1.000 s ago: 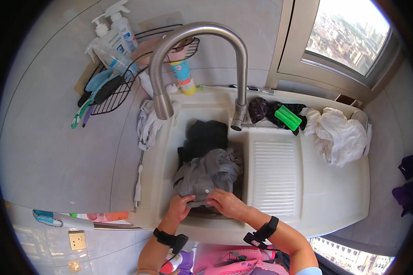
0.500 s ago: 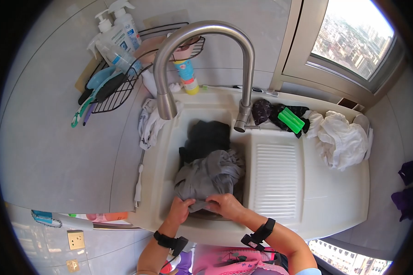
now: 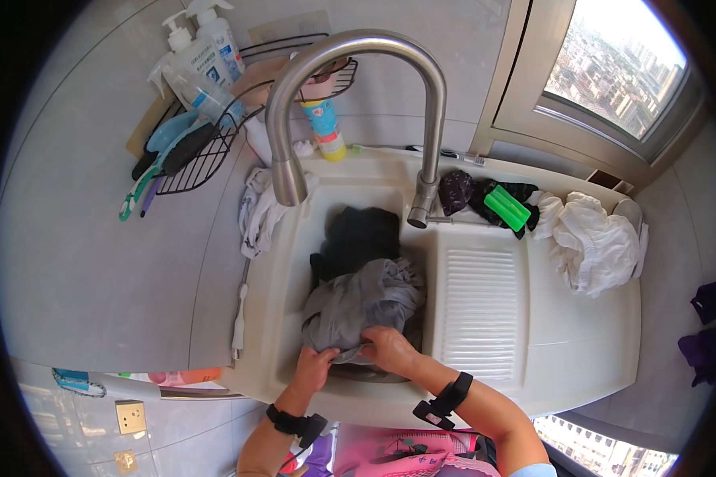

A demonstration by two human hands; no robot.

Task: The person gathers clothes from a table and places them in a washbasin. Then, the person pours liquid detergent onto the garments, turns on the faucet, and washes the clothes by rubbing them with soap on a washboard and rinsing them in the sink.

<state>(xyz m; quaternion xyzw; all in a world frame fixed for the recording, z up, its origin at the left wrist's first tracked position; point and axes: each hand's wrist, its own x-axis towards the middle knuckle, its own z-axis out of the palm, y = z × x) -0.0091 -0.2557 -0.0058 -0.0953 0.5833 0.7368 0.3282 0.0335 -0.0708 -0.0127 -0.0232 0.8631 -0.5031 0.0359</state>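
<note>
A wet grey garment (image 3: 354, 302) lies bunched in the sink basin, its lower edge pinched by both hands. My left hand (image 3: 317, 367) is closed on that edge near the front of the basin. Just to its right, my right hand (image 3: 390, 350) grips the same cloth with curled fingers. Behind the grey garment, a black garment (image 3: 362, 238) rests in the basin. The basin's front part below the hands is partly hidden by them.
A curved metal faucet (image 3: 358, 40) arches over the sink (image 3: 294, 230). To the right are a ribbed washboard (image 3: 479, 314), a green soap bar (image 3: 507, 208) and white cloth (image 3: 593, 242). A wire rack (image 3: 203, 163) with bottles hangs at the left, above another cloth (image 3: 258, 215).
My right hand has shifted slightly up and its grip on the grey garment's edge has changed. The view has moved a little. The black garment stays behind the grey one.
</note>
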